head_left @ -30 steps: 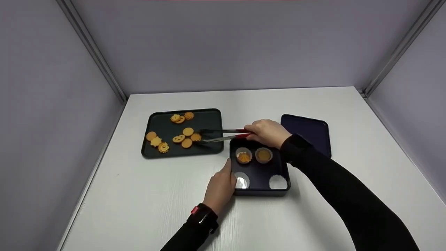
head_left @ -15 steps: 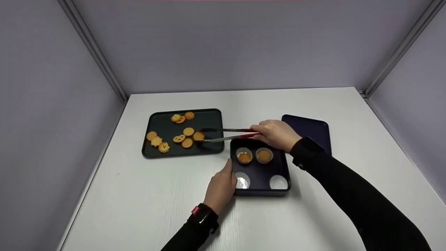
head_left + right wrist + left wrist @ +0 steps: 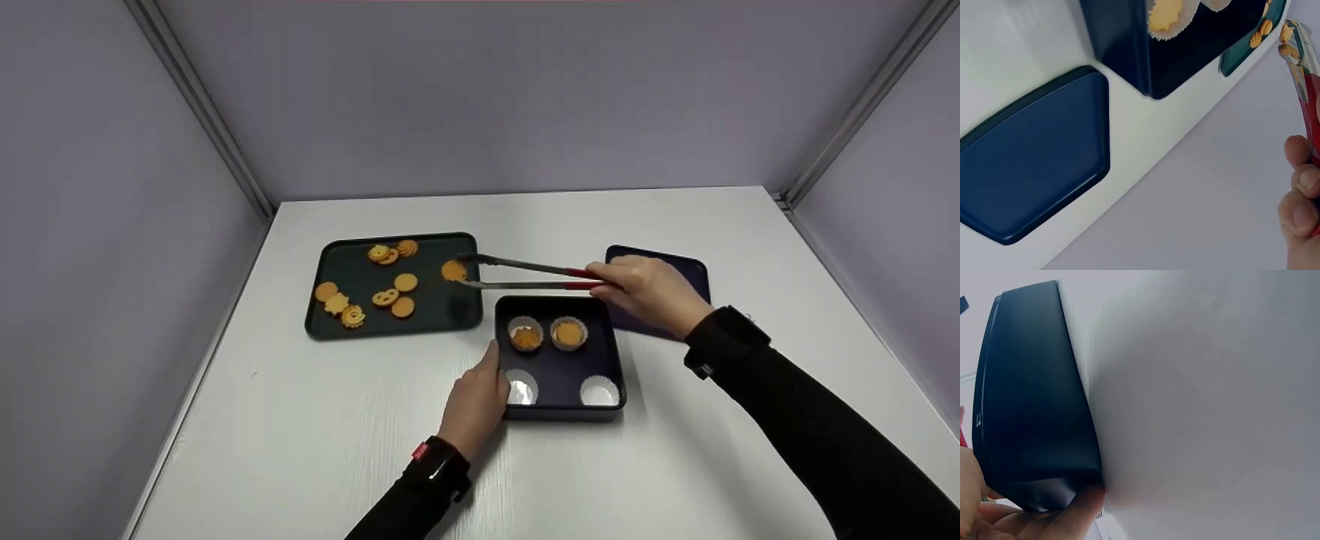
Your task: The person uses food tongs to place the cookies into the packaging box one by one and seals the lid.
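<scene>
right hand (image 3: 649,292) has a grip on red-handled tongs (image 3: 525,285), cookie (image 3: 453,271) pinched at the tips over the right end of the green tray (image 3: 349,271), left hand (image 3: 475,403) holds the navy box (image 3: 559,369) by its left side

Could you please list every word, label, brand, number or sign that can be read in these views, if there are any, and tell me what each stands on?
Readable text: none in any of the three views.
Red tag on the left wristband: too small and blurred to tell whether it bears lettering.
Dark box: a small pale mark by its rim, too small to make out.
</scene>
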Tool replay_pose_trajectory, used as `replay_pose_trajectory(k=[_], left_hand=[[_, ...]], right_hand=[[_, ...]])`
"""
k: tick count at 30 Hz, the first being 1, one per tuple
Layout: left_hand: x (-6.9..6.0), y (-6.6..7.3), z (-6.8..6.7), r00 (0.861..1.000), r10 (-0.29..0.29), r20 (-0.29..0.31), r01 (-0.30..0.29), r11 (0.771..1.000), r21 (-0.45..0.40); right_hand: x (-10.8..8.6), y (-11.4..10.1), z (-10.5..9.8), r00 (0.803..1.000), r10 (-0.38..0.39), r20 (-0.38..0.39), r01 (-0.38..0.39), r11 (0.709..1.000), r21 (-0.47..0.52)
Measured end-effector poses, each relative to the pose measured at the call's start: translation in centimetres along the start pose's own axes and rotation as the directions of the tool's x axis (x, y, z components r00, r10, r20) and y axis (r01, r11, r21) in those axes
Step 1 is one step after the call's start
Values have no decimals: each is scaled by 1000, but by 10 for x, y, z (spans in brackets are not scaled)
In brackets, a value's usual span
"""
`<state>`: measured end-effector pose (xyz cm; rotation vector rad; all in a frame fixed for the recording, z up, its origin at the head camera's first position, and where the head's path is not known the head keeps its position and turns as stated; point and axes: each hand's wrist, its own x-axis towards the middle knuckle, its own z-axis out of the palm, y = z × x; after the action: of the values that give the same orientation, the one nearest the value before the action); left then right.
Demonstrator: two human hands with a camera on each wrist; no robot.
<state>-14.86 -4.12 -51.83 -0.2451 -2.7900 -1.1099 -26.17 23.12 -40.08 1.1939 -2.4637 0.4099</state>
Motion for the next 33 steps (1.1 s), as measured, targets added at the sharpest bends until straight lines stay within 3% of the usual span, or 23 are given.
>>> replay_pose_trajectory(k=[16, 25, 33], left_hand=[[-1, -1, 1, 1000, 5, -6, -5, 1000, 20], [0, -2, 2, 1000, 19, -21, -19, 999, 28], [0, -2, 3, 999, 22, -28, -21, 999, 31]], right_hand=[[-55, 12, -43, 987, -73, -145, 73, 997, -6], [-96, 15, -84, 986, -63, -152, 67, 998, 19], [-114, 13, -121, 985, -84, -150, 88, 996, 20]])
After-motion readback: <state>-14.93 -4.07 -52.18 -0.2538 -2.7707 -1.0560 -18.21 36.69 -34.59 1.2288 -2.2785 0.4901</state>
